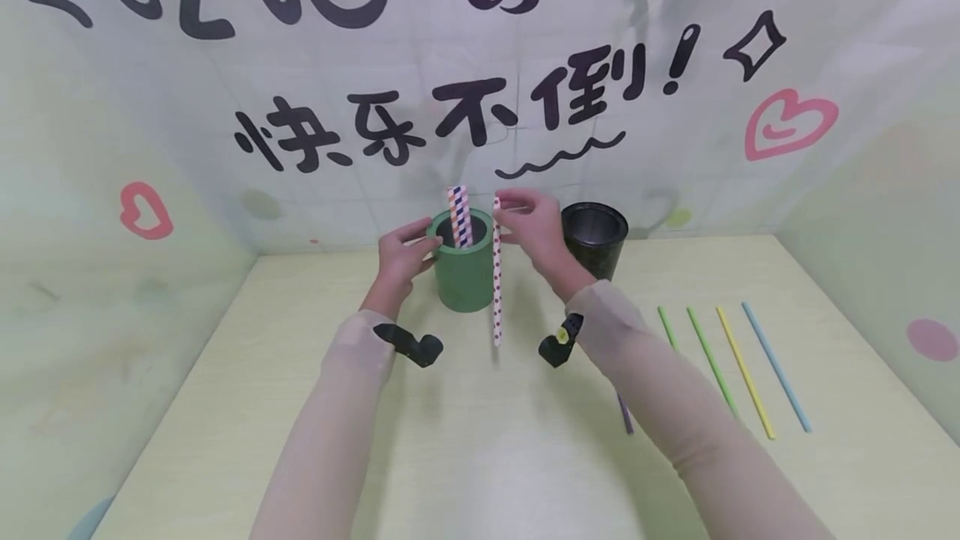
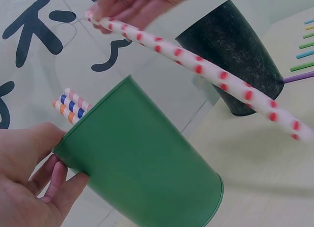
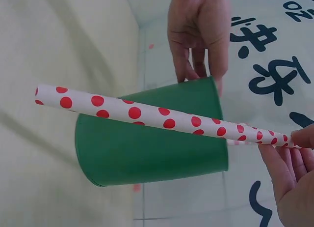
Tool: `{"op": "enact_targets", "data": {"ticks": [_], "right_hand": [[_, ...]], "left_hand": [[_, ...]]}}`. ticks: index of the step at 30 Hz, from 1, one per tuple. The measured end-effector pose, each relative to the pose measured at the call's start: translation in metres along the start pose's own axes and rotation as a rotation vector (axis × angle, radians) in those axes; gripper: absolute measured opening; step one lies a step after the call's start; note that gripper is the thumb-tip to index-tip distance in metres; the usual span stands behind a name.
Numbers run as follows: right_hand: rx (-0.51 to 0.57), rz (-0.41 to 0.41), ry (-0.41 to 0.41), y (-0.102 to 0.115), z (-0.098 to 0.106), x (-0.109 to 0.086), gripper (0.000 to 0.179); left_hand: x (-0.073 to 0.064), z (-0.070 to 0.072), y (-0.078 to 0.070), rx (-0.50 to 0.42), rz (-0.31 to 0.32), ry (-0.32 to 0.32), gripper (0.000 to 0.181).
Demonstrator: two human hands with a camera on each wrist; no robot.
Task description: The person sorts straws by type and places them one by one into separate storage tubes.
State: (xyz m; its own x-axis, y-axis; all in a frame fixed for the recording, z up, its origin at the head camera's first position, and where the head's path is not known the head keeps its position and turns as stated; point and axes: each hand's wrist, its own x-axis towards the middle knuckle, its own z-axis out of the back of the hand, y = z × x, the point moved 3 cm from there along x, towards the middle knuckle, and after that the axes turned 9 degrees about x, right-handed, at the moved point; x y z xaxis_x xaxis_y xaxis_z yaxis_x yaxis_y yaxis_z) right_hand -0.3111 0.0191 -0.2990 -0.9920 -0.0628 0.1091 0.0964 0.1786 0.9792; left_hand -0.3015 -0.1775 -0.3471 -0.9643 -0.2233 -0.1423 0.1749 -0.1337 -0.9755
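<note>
A white paper straw with red dots [image 1: 497,290] hangs nearly upright in front of the green cup's right side. Thumb and fingers of my right hand [image 1: 534,225] pinch it at its top end. My left hand [image 1: 405,258] holds the green cup [image 1: 463,282] by its rim on the left; the left wrist view shows fingers [image 2: 71,187] against the cup's outer wall. Inside the cup lean several striped paper straws [image 1: 459,215], with orange, blue and pink stripes in the left wrist view. The dotted straw's lower end is outside the cup, above the table.
A black cup [image 1: 595,232] stands to the right, behind my right forearm. Green, yellow and blue straws [image 1: 776,365] lie in a row on the table [image 1: 247,407] at the right. A purple straw [image 1: 626,415] is partly hidden by my sleeve. A wall with lettering [image 1: 472,107] rises behind.
</note>
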Motion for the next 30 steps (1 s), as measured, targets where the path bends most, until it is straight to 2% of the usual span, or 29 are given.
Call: {"op": "enact_targets", "data": {"ticks": [10,15,20,24,30], "right_hand": [[0.018,0.163,-0.036,0.056,-0.003,0.026,0.031],[0.032,0.202,-0.072,0.077,-0.008,0.034,0.030],[0.067,0.193,-0.103,0.089,-0.018,0.036,0.030],[0.083,0.228,-0.088,0.095,-0.027,0.039,0.029],[0.018,0.282,-0.064,0.093,-0.037,0.046,0.026]], "left_hand": [[0.001,-0.002,-0.003,-0.002,-0.006,0.001,0.044],[0.000,-0.001,-0.003,-0.006,-0.010,0.011,0.045],[-0.001,0.001,0.000,-0.011,0.015,0.012,0.045],[-0.001,0.002,0.001,-0.001,0.008,0.009,0.045],[0.002,0.002,0.002,-0.008,0.006,0.007,0.045]]}}
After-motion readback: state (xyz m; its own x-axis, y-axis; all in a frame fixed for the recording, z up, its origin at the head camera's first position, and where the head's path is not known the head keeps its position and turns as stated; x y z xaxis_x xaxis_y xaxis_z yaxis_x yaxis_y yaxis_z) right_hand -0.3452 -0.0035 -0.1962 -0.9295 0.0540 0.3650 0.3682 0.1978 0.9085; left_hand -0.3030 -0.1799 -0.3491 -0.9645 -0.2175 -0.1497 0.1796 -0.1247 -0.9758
